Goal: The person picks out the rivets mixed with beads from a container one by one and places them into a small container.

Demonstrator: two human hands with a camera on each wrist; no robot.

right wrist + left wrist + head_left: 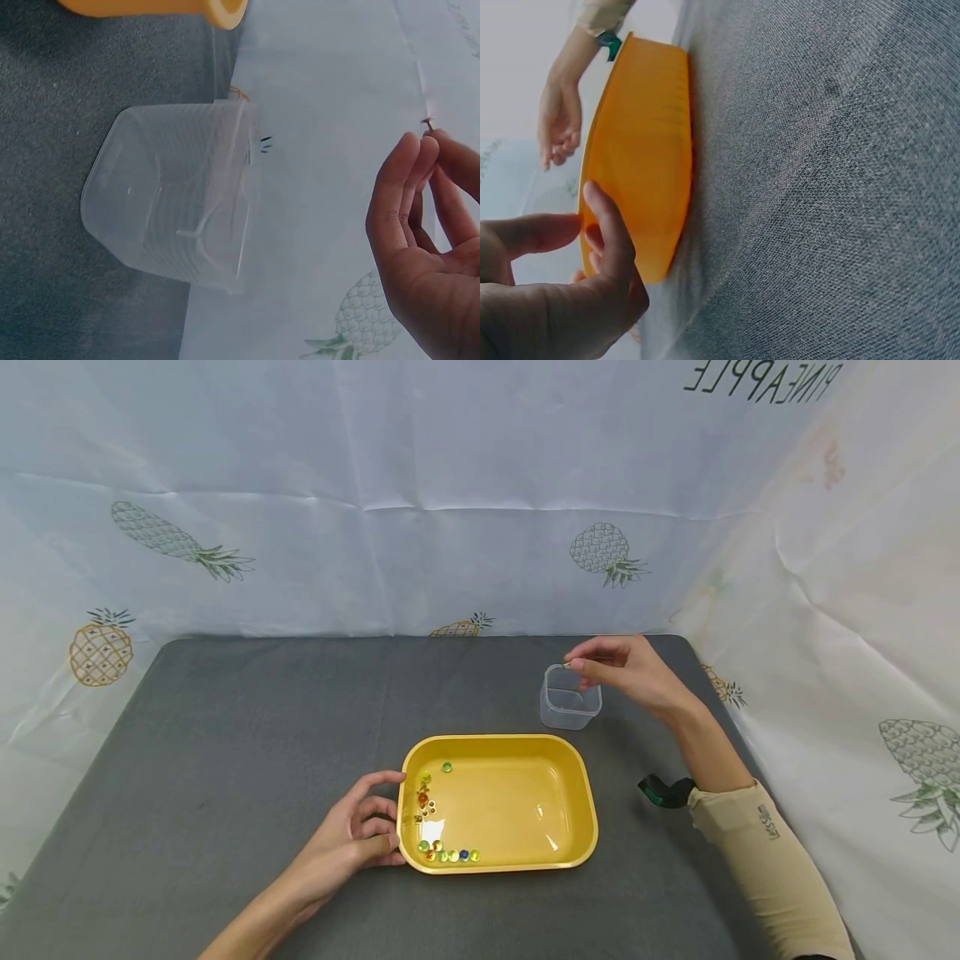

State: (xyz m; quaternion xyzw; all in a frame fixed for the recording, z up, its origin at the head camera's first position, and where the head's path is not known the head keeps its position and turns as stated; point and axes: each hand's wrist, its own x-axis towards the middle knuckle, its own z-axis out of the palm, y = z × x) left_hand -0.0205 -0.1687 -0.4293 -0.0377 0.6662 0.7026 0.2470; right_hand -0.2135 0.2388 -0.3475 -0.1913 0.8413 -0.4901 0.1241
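My left hand [356, 831] rests at the left end of a yellow tray [517, 802], fingertips touching its rim and outer wall. In the left wrist view these fingers [615, 236] are relaxed against the tray's side. Glass marbles [453, 856] in green, yellow, orange and blue lie along the tray's left and front sides. Among them are several tiny gold-coloured pieces [425, 812]. My right hand [626, 672] is above the rim of a clear plastic container [567, 714]. Between thumb and fingertips it pinches a small metal thumbtack [428, 123].
Dark grey cloth [262, 760] covers the table. A white curtain [450, 435] printed with pineapples hangs behind it and along the right side. The clear container stands just behind the tray's back right corner. A dark green band [666, 792] hangs at the right wrist.
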